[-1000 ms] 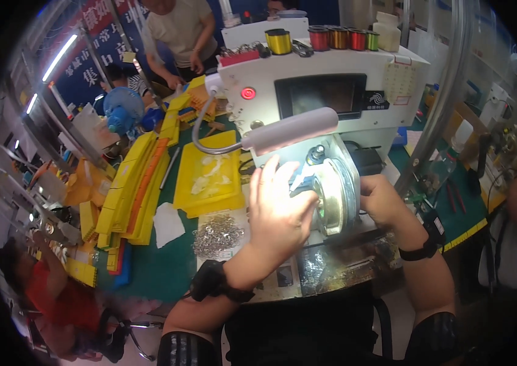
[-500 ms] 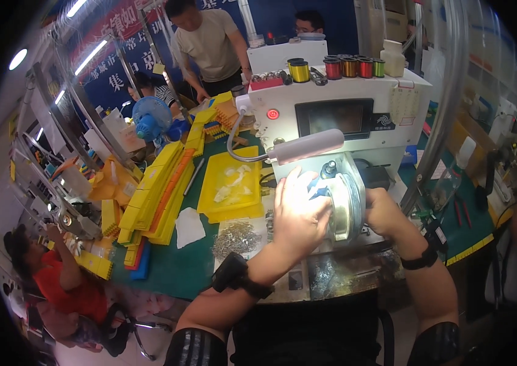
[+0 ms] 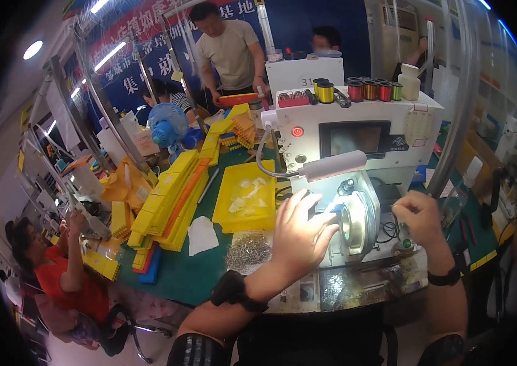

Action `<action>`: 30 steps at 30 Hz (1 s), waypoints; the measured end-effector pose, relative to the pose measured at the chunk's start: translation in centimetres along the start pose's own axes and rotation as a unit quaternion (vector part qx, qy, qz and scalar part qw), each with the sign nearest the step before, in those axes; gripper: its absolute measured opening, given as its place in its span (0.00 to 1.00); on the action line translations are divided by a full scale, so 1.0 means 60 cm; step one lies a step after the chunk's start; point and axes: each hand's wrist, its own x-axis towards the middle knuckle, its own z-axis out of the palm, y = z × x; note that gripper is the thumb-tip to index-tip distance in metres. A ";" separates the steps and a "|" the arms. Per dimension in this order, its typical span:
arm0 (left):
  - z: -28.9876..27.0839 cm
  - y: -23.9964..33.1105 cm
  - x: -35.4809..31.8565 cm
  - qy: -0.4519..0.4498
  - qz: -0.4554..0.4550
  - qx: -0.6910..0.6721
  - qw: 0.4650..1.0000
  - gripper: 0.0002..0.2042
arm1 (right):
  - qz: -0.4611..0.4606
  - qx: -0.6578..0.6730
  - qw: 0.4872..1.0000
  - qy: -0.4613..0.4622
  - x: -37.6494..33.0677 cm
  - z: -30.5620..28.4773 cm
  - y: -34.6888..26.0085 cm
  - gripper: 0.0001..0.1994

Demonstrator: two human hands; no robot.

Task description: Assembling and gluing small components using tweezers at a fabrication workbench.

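Observation:
My left hand [image 3: 300,235] is at the left side of a round metal ring-shaped wheel [image 3: 351,229] on the front of a white machine [image 3: 365,116]. Its fingers are stretched out and apart, and the fingertips reach toward the wheel's near face; whether they touch it I cannot tell. To the right of the wheel, apart from it, my right hand [image 3: 420,221] is raised with thumb and fingers pinched together. Anything between those fingers is too small to make out. A lamp [image 3: 333,166] on a bent arm shines on the wheel.
A heap of small metal parts [image 3: 248,251] lies left of my left hand, with a yellow tray [image 3: 243,210] behind it. Stacked yellow strips [image 3: 164,198] and a white cloth [image 3: 202,236] lie farther left. Coloured wire spools [image 3: 369,90] stand on the machine. Other people are nearby.
My right hand has let go of the wheel's right side and moved away to the right. My left hand's fingers have spread from their closed grip at the wheel. The whole view has shifted slightly.

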 end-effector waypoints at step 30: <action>-0.016 0.047 -0.025 -0.021 -0.087 -0.350 0.932 0.03 | -0.217 -0.054 0.970 -0.095 -0.005 0.035 -0.125 0.04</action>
